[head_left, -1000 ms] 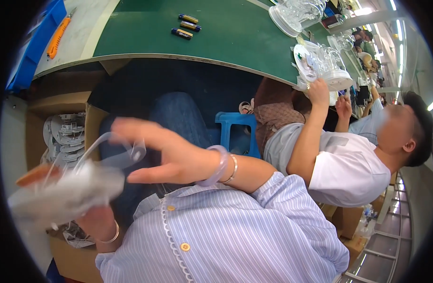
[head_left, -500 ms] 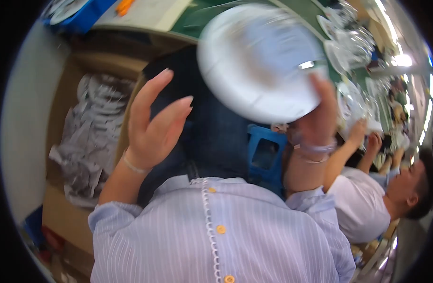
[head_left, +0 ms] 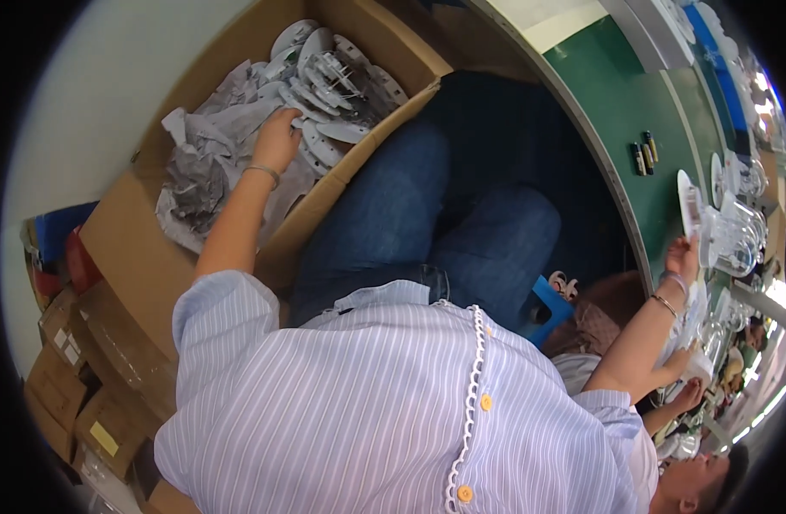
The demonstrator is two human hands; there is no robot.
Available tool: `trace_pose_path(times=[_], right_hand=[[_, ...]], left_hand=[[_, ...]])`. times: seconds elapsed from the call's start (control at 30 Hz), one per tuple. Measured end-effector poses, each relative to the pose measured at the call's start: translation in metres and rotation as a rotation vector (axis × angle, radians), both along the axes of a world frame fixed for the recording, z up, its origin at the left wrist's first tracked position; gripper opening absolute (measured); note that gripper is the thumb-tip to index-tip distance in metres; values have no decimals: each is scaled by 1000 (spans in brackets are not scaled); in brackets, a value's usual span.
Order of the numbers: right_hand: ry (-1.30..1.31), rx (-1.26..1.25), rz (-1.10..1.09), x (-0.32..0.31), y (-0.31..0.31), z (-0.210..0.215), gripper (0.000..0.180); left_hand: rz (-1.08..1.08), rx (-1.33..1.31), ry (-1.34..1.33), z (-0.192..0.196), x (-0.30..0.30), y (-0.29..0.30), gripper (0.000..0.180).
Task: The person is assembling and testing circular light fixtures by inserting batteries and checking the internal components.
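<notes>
Half a sec back the right hand was holding a white disc up over the lap and the left hand was raised and spread; now both are flung wide apart. Left hand (head_left: 276, 141) is down in the cardboard box (head_left: 144, 248) at the person's left, fingers curled in among the white discs (head_left: 329, 73), touching one, w/ crumpled grey wrapping paper (head_left: 200, 176) all round it. Can't tell if it's actually clamped on a disc or just resting on it.

Right hand (head_left: 683, 257) is way over at the green table (head_left: 620, 103), at the edge of a white disc (head_left: 688, 204) standing on its rim there, beside the clear glass pieces (head_left: 736, 240). Grip there is too small to read.

Risks, as I see it: arms stretched opposite ways, head turned to the box, so the table hand is working unwatched. A nudge could tip that upright disc into the glass. In the box, discs are stacked loose and leaning; pulling one could drag paper and shift its neighbours. A co-worker's arm (head_left: 680, 398) is close under the right forearm, so a bump is possible.
</notes>
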State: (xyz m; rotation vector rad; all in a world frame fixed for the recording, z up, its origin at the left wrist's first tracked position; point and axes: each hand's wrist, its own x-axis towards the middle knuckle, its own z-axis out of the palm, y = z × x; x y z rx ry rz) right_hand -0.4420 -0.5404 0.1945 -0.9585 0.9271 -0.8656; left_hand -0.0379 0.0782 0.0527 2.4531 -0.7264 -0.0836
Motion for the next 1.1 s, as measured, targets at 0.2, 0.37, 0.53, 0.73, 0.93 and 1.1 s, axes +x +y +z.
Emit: trace_pose_path(times=[0.2, 0.37, 0.53, 0.73, 0.93, 1.1], right_hand=[[913, -76, -21, 19, 62, 35, 53], [1256, -967, -42, 71, 128, 50, 44], [1092, -1637, 244, 158, 181, 38, 51], [1326, -1513, 257, 187, 165, 22, 38], [1444, -1473, 245, 192, 159, 26, 32], [1428, -1464, 274, 196, 148, 22, 29]], left_hand=[[-24, 392, -141, -59, 45, -27, 26], [-101, 839, -103, -69, 65, -51, 36], [-141, 992, -125, -52, 71, -78, 27], [-284, 904, -57, -74, 82, -67, 25], [-376, 805, -91, -43, 87, -66, 19], [-433, 736, -114, -45, 107, -50, 10]])
